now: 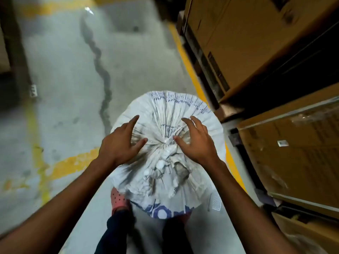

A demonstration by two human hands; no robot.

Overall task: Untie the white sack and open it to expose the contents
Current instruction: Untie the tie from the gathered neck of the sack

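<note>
Open floor [60,74] left; stacked cartons [256,43] close right.

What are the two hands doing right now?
Left hand: open, fingers spread, resting on the white sack beside the knot.
Right hand: open, fingers spread by the knot, holding nothing.

Both forearms bare, reaching forward, converging. Left grip [119,143] palm down, fingers spread, forefinger extended. Right grip [197,142] just beside it, palm down, fingers splayed, clasping nothing.
</note>
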